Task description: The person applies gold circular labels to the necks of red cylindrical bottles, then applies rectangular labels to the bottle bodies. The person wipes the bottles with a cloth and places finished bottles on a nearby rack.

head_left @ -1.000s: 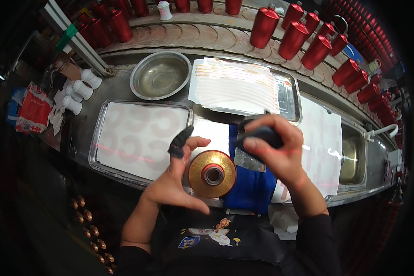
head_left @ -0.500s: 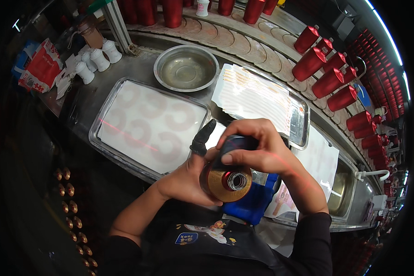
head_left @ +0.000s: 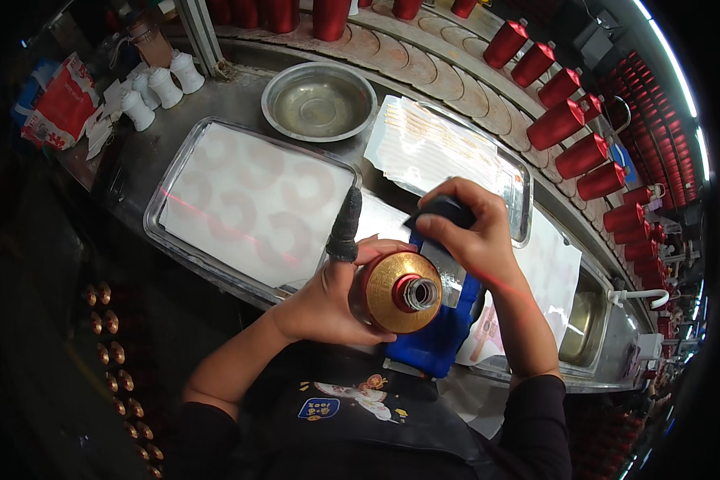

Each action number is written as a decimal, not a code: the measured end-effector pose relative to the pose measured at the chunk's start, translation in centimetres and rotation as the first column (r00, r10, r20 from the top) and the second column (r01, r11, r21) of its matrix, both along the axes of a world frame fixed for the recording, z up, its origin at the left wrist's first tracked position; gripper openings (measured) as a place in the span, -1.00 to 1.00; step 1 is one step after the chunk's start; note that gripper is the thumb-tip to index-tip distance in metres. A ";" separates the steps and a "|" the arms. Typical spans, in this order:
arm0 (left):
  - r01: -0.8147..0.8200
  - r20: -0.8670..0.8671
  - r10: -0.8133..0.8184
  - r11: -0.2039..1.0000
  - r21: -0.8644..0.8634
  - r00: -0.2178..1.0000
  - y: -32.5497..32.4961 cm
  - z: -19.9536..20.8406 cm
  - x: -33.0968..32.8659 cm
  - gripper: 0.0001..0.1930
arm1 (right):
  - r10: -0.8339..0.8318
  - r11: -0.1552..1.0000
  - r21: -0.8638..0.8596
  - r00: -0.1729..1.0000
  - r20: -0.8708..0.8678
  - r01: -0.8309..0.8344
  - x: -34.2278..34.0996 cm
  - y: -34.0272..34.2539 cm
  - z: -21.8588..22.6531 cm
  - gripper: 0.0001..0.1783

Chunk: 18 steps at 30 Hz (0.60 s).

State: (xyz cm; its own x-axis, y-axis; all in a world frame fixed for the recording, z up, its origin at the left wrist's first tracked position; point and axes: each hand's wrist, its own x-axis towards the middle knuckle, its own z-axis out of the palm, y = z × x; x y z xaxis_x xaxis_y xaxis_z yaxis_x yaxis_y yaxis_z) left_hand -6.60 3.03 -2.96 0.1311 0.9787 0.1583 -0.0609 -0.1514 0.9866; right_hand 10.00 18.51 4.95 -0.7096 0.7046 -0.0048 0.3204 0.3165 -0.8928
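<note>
My left hand (head_left: 320, 300) is wrapped round a red bottle (head_left: 402, 293) with a gold shoulder, its bare threaded neck tilted toward me. A black finger cover sits on the raised thumb of that hand. Just right of the bottle, my right hand (head_left: 474, 228) grips a dark pad-like piece (head_left: 442, 213) whose exact kind I cannot make out; it is apart from the bottle. Below lie a blue cloth-like thing (head_left: 436, 340) and a greyish flat piece (head_left: 450, 276). Left of my hands, a metal tray (head_left: 158, 228) bears a white sheet (head_left: 248, 200) with faint pinkish curved shapes.
A metal basin of liquid (head_left: 318, 104) stands behind the tray. Further right are a second tray (head_left: 522, 192) with striped sheets (head_left: 432, 148) and a sink (head_left: 582, 336) with a white tap (head_left: 640, 298). Red bottles (head_left: 556, 124) line a curved conveyor (head_left: 424, 72). White containers (head_left: 165, 86) stand far left.
My right hand has moved the dark piece off the bottle's side, away to the upper right. The bottle has turned slightly in my left hand. Bottles on the conveyor have shifted along.
</note>
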 end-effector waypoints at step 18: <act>-0.499 -0.095 0.555 0.800 0.334 0.826 1.5 -3.2 4.2 0.01 | 0.111 0.681 0.723 0.960 -0.259 0.116 2.9 -8.6 -1.1 -0.59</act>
State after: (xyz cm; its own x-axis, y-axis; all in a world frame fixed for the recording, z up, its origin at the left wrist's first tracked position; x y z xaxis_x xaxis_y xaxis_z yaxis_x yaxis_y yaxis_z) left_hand -2.41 4.54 -6.18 -0.3385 0.8193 0.4628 0.2828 -0.3805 0.8805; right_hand 12.86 9.90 3.83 -0.6001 0.4047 0.6900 0.1158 0.8974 -0.4257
